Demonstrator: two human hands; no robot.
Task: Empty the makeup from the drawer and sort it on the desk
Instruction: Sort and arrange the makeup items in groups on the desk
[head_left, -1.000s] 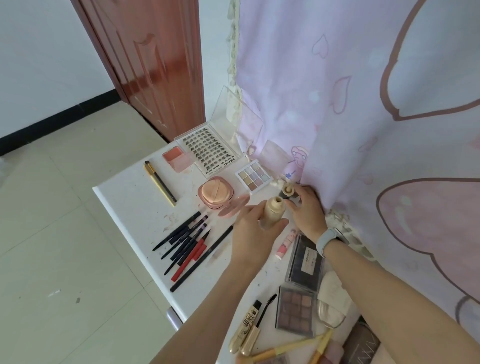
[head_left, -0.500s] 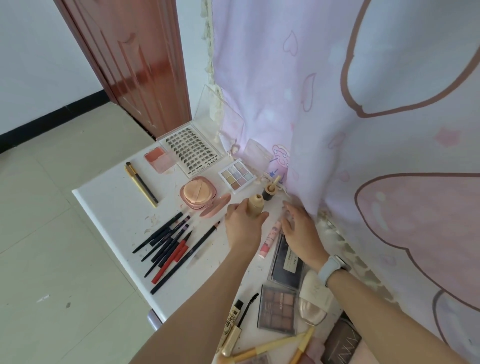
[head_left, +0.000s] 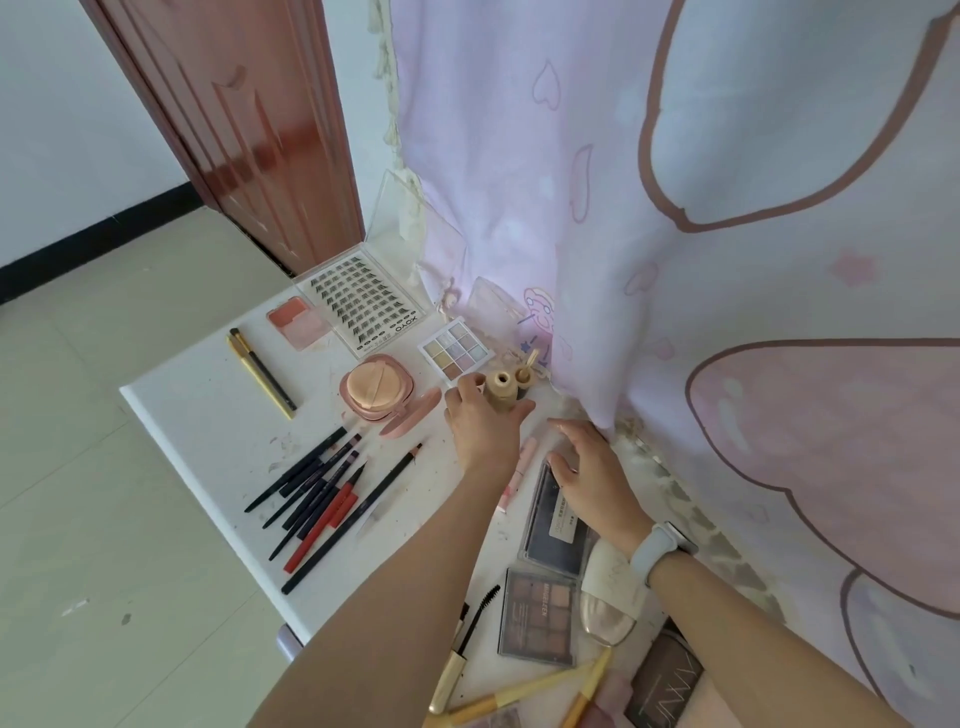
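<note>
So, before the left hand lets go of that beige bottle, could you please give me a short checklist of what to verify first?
1. Left hand grips the beige bottle: ok, fingers are curled round it.
2. Bottle upright: ok, its cap faces up.
3. Bottle base resting on the desk: cannot tell, the hand hides it.
4. Room beside the small bottle: not ok, the two stand very close and a nudge may tip it.
5. Right hand free to help: ok, it holds nothing, fingers spread over the dark palette.
6. Pastel palette out of the way: ok, it lies just behind and apart.
</note>
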